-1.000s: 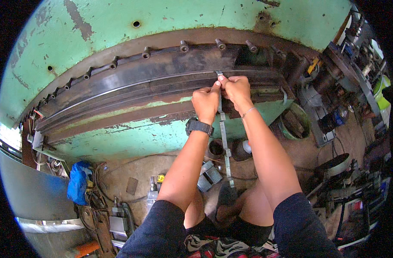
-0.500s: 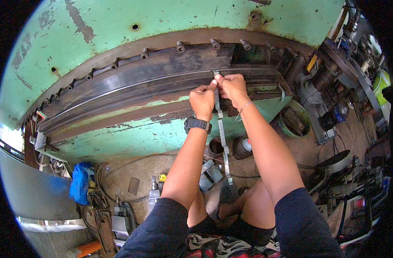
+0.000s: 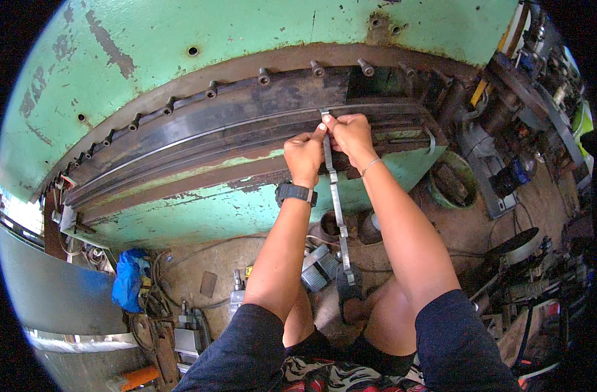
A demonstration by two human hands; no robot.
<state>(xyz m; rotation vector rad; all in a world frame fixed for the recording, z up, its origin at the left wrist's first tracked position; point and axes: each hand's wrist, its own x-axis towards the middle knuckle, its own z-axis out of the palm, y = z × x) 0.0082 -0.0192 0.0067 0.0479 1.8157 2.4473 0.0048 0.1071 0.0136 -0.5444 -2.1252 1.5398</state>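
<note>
Both hands pinch a long, narrow metal strip near its far end. It has several stepped bends and hangs down toward my legs. My left hand is closed on the strip's left side, thumb pointing up. From the right, my right hand grips it with thumb and curled fingers. The strip's far tip lies at the long dark die of a green press brake, below the dark upper tool. My fingers hide part of the strip.
A row of bolts lines the upper beam. On the floor are a round bucket at right, a finned grey metal block near my feet, and a blue bag with cables at left. Machinery crowds the right side.
The view has shifted slightly, so the machine appears a little further left. Both hands keep their pinch on the strip, its tip still at the die.
</note>
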